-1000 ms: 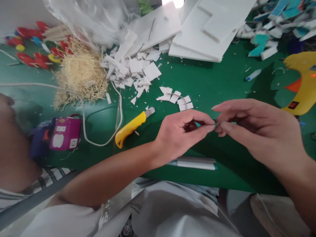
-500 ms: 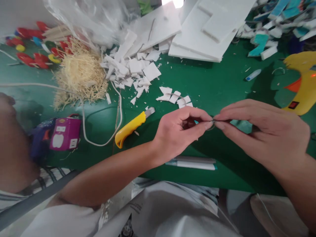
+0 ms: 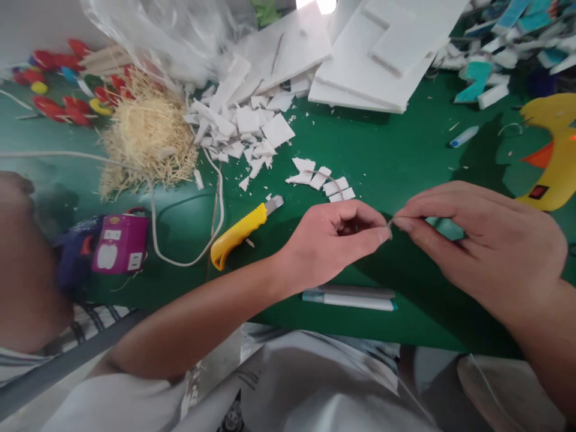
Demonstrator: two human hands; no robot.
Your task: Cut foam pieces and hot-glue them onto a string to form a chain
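Observation:
My left hand and my right hand meet almost tip to tip above the green table. Each is closed in a pinch, thumb against forefinger. Between them runs a short thin strand, greyish and wire-like; its ends are hidden in the fingers. Just beyond my left hand lies a curved row of small white foam pieces with a thin line running along them. A yellow utility knife, blade out, rests to the left of that hand. Two pens lie side by side nearer my body.
White foam scraps, foam sheets and a heap of thin wooden sticks fill the back. A yellow glue gun stands at right. A white cable loops near a purple box. Another person's arm is at left.
My fingertips have drawn slightly apart, the right ones moving a little rightward, so more of the strand shows between them. The lower foam piece of the row is now uncovered.

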